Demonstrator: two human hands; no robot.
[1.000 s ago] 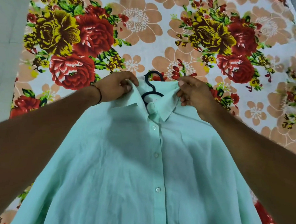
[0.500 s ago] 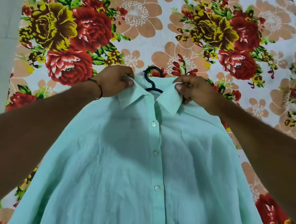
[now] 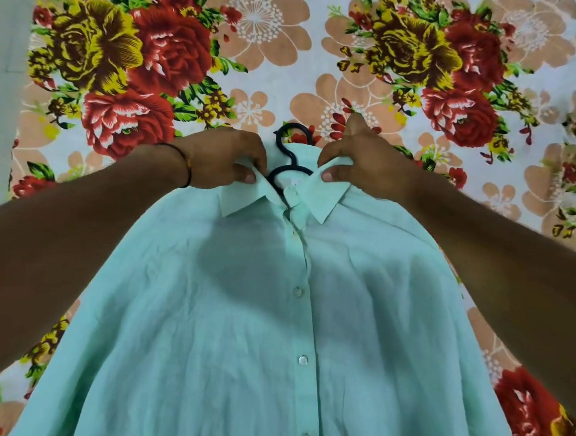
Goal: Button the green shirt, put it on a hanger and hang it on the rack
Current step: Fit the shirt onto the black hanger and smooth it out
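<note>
— What's nearest?
— A pale green cloth shirt [image 3: 239, 332], front closed, spread flat on the flower-printed bedsheet [image 3: 289, 66]. Both forearms reach across it.
— And the hands?
— The left hand [image 3: 222, 160] pinches one collar wing and the right hand [image 3: 367, 165] the other, forefinger pointing away. The black plastic hanger [image 3: 289, 150] hooks out between them.

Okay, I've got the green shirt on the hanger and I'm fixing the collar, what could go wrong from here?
The left hand and right hand pinch only the collar, not the hanger. Lifting this way could let the hanger tilt or slip inside the green shirt. The neck looks open around the hanger, so a shoulder might slide off once hung.
</note>
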